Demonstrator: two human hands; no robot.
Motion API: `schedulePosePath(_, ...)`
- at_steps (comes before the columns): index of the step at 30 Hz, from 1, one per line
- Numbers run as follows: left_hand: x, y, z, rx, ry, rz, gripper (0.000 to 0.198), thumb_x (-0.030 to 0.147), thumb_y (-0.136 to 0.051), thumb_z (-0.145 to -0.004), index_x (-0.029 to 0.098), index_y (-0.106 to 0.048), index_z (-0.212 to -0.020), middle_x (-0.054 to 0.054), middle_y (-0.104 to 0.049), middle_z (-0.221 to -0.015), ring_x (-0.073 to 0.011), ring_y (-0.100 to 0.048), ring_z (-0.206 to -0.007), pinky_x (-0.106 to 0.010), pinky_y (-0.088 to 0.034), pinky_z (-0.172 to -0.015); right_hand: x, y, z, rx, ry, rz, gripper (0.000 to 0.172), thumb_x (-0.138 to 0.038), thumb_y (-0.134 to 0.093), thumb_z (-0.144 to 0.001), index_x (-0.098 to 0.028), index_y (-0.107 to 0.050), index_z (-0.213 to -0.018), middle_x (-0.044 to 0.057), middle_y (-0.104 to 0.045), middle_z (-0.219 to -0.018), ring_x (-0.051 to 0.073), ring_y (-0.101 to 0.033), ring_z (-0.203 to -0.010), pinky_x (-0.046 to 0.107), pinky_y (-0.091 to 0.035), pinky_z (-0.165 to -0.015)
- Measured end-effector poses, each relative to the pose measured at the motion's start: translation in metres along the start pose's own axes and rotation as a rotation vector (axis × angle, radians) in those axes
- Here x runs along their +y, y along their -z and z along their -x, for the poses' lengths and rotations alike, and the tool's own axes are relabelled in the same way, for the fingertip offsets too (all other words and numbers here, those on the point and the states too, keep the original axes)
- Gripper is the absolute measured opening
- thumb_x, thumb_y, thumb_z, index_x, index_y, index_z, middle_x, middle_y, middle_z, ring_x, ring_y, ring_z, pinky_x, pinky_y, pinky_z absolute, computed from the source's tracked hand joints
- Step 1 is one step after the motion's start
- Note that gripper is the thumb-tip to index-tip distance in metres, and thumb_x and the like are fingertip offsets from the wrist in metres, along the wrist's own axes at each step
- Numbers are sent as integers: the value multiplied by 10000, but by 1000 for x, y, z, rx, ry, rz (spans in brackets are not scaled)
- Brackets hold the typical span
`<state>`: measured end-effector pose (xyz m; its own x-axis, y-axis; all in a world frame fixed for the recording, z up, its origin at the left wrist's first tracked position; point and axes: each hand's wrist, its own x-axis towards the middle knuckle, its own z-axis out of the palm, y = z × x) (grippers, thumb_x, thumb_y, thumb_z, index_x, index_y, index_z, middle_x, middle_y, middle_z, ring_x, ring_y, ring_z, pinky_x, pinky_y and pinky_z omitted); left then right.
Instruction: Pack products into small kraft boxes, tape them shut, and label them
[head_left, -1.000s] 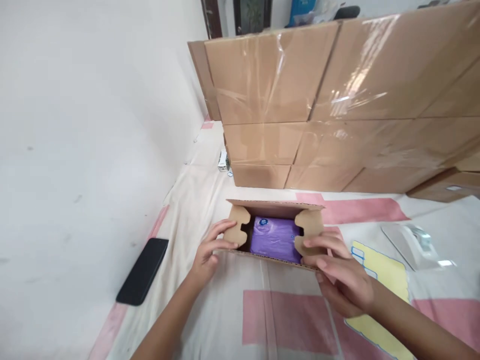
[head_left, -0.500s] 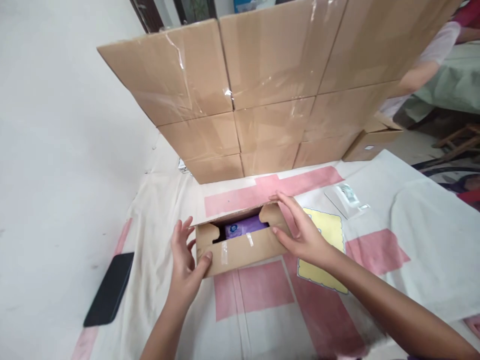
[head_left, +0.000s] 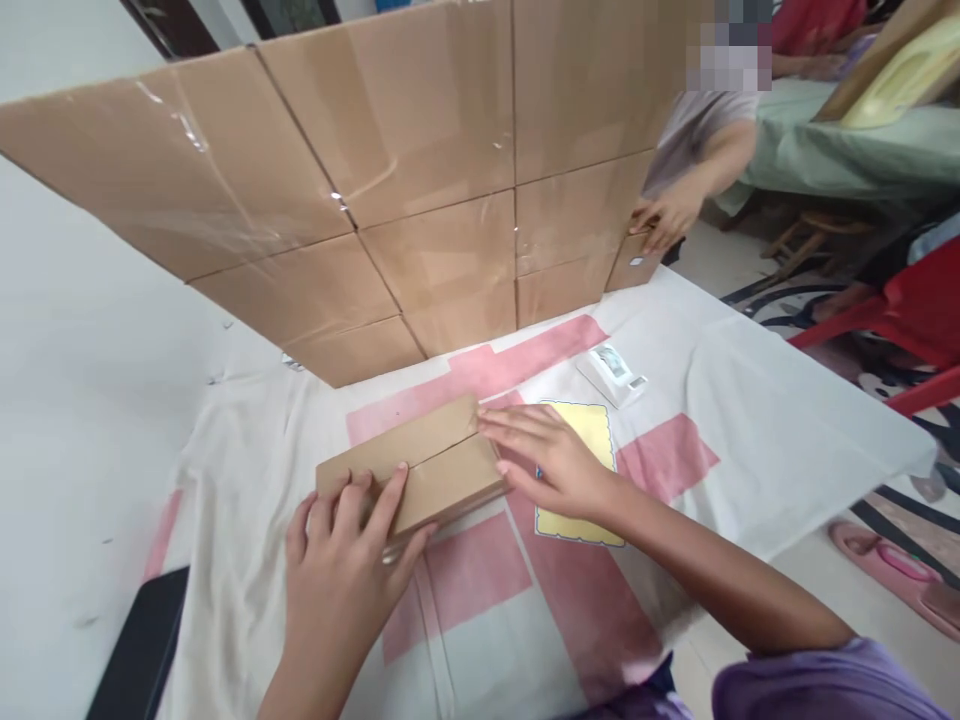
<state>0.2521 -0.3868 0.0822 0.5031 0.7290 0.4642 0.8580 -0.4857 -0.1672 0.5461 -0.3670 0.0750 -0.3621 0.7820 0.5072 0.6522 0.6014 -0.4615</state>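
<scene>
A small cardboard box (head_left: 439, 455) lies on the cloth with its two top flaps folded over, meeting at a seam. My left hand (head_left: 352, 540) grips its left part, fingers spread over the top and thumb against the front side. At the right end, my right hand (head_left: 551, 460) holds the corner, with fingertips on the top edge and thumb lower at the side. The inside of the box is hidden. Partly under my right hand is a yellow paper card (head_left: 581, 515) with a wavy edge.
A tall cardboard partition (head_left: 442, 240) stands behind the box. A small white device (head_left: 611, 372) rests beyond the yellow card. At the left is a black phone-like slab (head_left: 142, 650). Another person's hand (head_left: 671, 215) touches a carton (head_left: 630, 265) at the partition's right end.
The box flaps have closed over the purple packet that showed inside. My left hand has moved onto the top. The view has turned right, and another person's hand appears at the far carton.
</scene>
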Motion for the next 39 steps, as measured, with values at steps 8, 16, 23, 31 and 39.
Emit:
schedulePosePath(8,2,8,-10,5,48,45,791,562,-650,-822,309,-430,-1538,-155,-671,-1212,-408,-612,-1029,-638,-331,-1063,133,87,49,209,-1039,-11,214,-302,-568,-865,-147,-715,-876,133,-701,-1053,249,-633,-917,367,-477,-828)
schedulePosePath(16,140,-10,-62,233,-324,502,638,326,-717,-835,397,-512,-1435,-16,-652,-1362,-311,-595,-1250,-485,-377,-1095,162,108,44,-59,-1195,-234,175,-310,-708,-754,-155,-709,-673,61,-695,-771,172,-567,-709,274,-397,-606)
schedulePosePath(23,246,-133,-187,-318,80,925,1282,331,-951,-527,305,-206,-1570,-175,-116,-1697,-499,-115,-1542,-652,-279,-1180,166,106,30,-181,-1295,-316,226,-265,-754,-697,-168,-590,-576,9,-524,-602,101,-381,-522,251,-267,-482)
schedulePosePath(31,251,-170,-206,-243,126,959,1122,347,-874,-578,253,-267,-1517,-180,-360,-1550,-380,-385,-1444,-510,-356,-1166,164,105,34,-114,-1275,-406,288,-334,-751,-718,-181,-540,-594,7,-487,-604,119,-399,-586,250,-290,-518)
schedulePosePath(39,249,-168,-207,-239,117,929,1198,393,-916,-550,262,-242,-1532,-174,-404,-1525,-382,-427,-1406,-516,-372,-1139,146,114,48,8,-1251,-516,187,-285,-630,-761,-188,-541,-628,4,-466,-653,137,-414,-638,270,-315,-572)
